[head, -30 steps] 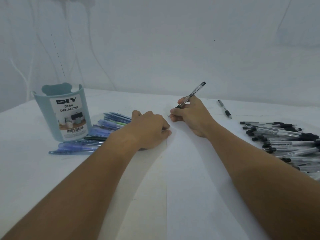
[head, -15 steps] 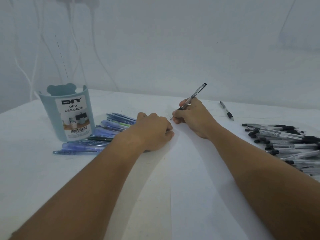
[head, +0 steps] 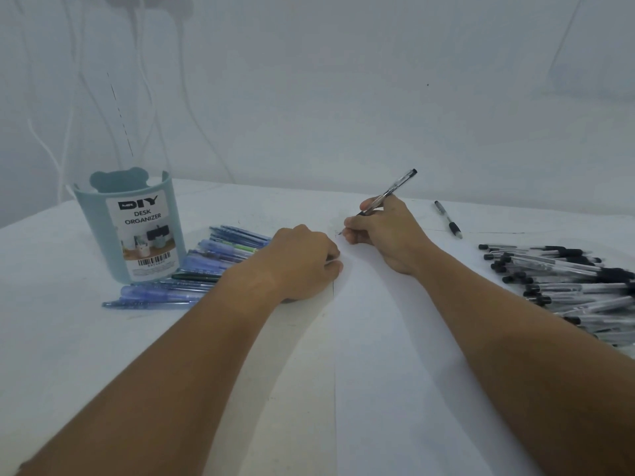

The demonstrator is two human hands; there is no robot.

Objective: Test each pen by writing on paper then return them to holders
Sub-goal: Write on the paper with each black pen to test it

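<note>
My right hand (head: 385, 231) grips a clear pen with a black cap end (head: 395, 188), its tip touching the top left corner of a white paper sheet (head: 395, 372) where a small faint mark shows. My left hand (head: 302, 262) lies as a loose fist on the paper's left edge; I cannot tell whether anything is inside it. A pale blue desk organizer (head: 130, 228) stands upright at the left. Several blue pens (head: 192, 273) lie beside it. A pile of clear black-capped pens (head: 567, 280) lies at the right.
One clear pen with a black grip (head: 448, 219) lies alone behind my right hand. The white table (head: 51, 321) ends at a white wall close behind. Thin cords (head: 44, 149) hang down the wall at the far left.
The view has shifted slightly. My right hand has kept the pen tip on the paper's top corner with only small movement. The left hand stays put.
</note>
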